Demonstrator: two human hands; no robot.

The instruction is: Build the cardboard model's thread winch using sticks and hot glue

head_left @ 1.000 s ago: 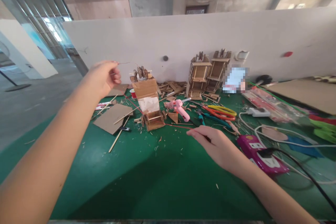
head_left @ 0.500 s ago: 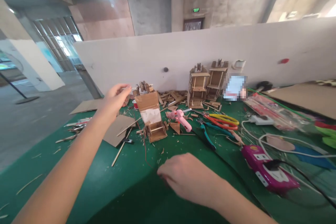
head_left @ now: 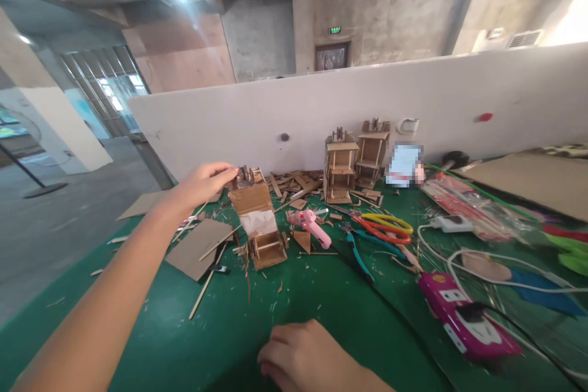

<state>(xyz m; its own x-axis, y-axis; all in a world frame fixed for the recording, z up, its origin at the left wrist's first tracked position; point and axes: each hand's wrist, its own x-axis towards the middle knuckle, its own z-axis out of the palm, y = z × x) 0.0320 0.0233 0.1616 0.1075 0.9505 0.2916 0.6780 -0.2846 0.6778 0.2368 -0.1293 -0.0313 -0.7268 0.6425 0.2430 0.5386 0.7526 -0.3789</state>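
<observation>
My left hand [head_left: 209, 182] reaches to the top of a cardboard model [head_left: 250, 199], its fingers closed at the dark wheel-like parts [head_left: 245, 177] there. The model stands on the green table, with a sloping brown and white front and a small open box at its base. A thin red wire [head_left: 248, 288] trails from its lower left toward my right hand. Low in the view, my right hand [head_left: 301, 352] is closed above the table, fingers curled; what is inside them, if anything, is hidden. A pink glue gun [head_left: 315, 229] lies to the model's right.
Two cardboard towers [head_left: 340, 170] stand by the white partition [head_left: 220, 116]. Cutters with teal handles [head_left: 359, 260], orange-handled pliers [head_left: 383, 228] and a purple power strip [head_left: 468, 318] with cables lie right. Cardboard sheets [head_left: 195, 251], sticks and scraps lie left and behind.
My left hand has come right to the model's top and its fingertips now meet it. My right hand has drawn down toward me. The view has tipped up slightly.
</observation>
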